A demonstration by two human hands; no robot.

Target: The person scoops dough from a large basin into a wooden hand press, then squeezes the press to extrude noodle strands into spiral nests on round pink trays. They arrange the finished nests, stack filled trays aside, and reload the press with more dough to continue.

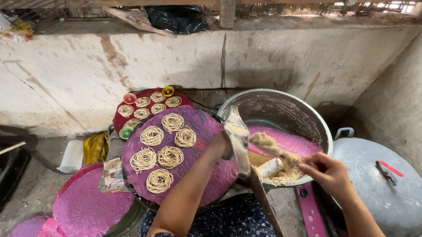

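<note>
The left hand reaches in from the bottom centre of the frame and grips a tall dough-smeared press; its fingers wrap round behind the tool, so they seem clamped on it, though most of the hand is hidden by the press itself. The press stands nearly upright, its long axis running from the middle of the frame down toward the bottom edge, where a dark handle trails over the lap. The right hand comes from the lower right, fingers pinched together on a stick of pale dough that slants up and left toward the top of the press, so the dough lies just right of the press and the right hand is the nearer to it. Both hands work over a large metal basin holding a pink mat and more dough. Left of the press, a round purple mat carries six noodle coils; a red mat with more coils lies behind it. A metal lid sits at lower right. Whether the dough already touches the press opening is hard to tell.
</note>
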